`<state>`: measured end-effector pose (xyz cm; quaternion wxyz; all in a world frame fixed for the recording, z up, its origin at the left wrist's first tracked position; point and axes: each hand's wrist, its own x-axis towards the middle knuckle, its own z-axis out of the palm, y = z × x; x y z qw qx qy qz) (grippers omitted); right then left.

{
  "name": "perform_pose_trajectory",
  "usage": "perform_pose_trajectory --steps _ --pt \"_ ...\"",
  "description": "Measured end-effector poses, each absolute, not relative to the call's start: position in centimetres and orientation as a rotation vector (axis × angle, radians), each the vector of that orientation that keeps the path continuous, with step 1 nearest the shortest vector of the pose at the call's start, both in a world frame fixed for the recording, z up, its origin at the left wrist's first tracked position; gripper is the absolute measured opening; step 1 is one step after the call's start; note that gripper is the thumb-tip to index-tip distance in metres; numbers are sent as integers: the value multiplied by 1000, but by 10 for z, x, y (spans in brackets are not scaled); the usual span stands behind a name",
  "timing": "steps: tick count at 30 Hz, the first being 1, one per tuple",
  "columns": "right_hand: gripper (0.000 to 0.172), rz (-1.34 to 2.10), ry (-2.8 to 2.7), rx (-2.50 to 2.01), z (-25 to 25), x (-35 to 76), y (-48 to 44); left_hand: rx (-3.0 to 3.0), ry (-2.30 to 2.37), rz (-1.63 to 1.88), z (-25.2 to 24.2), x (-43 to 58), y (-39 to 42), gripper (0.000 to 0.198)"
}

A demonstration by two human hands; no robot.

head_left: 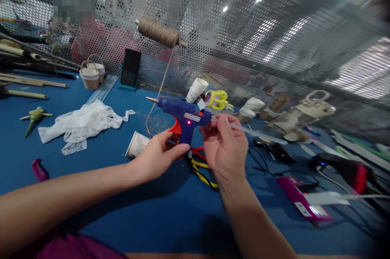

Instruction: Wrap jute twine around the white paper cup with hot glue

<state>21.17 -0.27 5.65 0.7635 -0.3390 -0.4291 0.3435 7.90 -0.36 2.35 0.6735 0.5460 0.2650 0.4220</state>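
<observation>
The blue plastic glue gun [173, 105] is held above the blue tabletop [152, 218], its conical metallic nozzle [152, 99] directed left and its long axis sloped slightly down to the right. The handle [186, 133] is gripped between thumb and curled fingers of the left hand [157, 155]. The slender, translucent glue stick [258, 133] is pinched behind the body by the right hand [227, 145].

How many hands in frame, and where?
2. The left hand grips the handle of the blue glue gun; the right hand pinches the translucent glue stick at the gun's rear. I see no others.
</observation>
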Motion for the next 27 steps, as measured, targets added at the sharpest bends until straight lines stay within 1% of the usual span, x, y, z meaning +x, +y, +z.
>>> perform_pose_trajectory --steps 13,19,23,27 --pt "32 804 -874 -817 58 210 -3 1342 598 984 23 79 -5 19" --pt "42 845 -826 -862 59 208 -3 1375 619 1004 22 78 -6 17" --pt "41 878 -813 -811 58 208 -3 1378 611 1003 21 78 -5 18" --pt "35 923 -815 -783 55 211 -3 1369 621 1001 20 79 -5 19"
